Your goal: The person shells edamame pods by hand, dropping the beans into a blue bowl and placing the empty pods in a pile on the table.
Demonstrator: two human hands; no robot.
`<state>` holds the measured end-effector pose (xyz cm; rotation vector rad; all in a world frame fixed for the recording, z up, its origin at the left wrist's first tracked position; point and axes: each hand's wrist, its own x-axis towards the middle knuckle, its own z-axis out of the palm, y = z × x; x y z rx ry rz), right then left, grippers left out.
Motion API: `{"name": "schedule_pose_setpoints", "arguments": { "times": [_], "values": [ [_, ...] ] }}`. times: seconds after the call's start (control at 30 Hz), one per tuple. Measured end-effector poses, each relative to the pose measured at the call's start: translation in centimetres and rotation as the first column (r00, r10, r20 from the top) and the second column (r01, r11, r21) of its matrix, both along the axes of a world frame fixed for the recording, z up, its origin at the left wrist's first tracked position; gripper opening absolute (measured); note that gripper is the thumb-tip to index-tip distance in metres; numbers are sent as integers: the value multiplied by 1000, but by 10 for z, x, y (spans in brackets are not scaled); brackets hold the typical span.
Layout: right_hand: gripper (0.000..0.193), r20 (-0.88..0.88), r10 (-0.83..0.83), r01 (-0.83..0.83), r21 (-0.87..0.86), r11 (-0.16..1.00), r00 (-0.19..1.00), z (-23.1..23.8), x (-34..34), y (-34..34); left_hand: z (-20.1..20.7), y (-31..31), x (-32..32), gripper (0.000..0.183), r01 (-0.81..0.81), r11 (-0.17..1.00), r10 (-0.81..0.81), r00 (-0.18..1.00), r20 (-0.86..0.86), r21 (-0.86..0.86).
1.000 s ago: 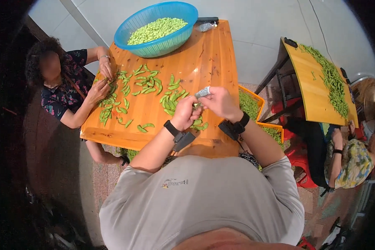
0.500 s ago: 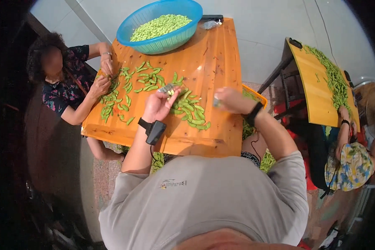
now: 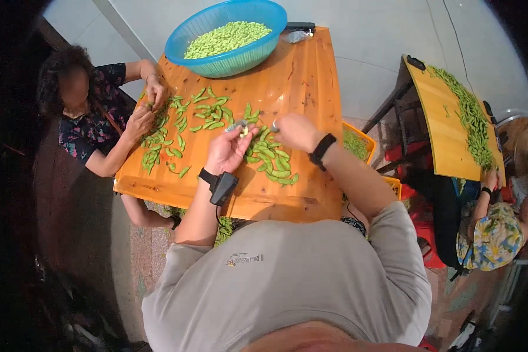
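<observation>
Palm up over the table, my left hand (image 3: 224, 151) is closed around several shelled green soybeans (image 3: 244, 132), with a grey covering at a fingertip. To its right, my right hand (image 3: 296, 132) is turned knuckles up, its fingers drawn together. A grey covering shows at its tip too; whatever the fingers hold is hidden. Below and between the two hands lies a pile of green soybean pods (image 3: 277, 163). More loose pods (image 3: 213, 111) are spread to the left, near the co-worker's hands.
A blue plastic basket (image 3: 229, 66) of shelled beans stands at the wooden table's (image 3: 302, 76) far side. A co-worker (image 3: 102, 114) handles pods on the left. Beside the right edge is a yellow crate (image 3: 366, 141). Another person (image 3: 493, 234) sits at a second table (image 3: 446, 135) with pods.
My right hand has moved left from the table's right edge, toward my left hand and the pod pile. My left hand has stayed nearly in place.
</observation>
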<state>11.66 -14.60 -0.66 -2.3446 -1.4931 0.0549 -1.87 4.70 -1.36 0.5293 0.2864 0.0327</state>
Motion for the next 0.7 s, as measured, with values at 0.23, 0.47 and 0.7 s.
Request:
{"name": "schedule_pose_setpoints", "arguments": {
  "times": [0.23, 0.47, 0.7],
  "values": [
    [15, -78, -148, 149, 14, 989, 986, 11, -10, -5, 18, 0, 12, 32, 81, 976, -73, 996, 44, -202],
    [18, -810, 65, 420, 368, 830, 583, 26, -14, -64, 178, 48, 141, 30, -369, 473, 142, 928, 343, 801],
    [12, -816, 170, 547, 510, 664, 553, 47, -29, -103, 117, 0, 128, 39, -509, -574, -68, 811, 582, 642]
  ]
}}
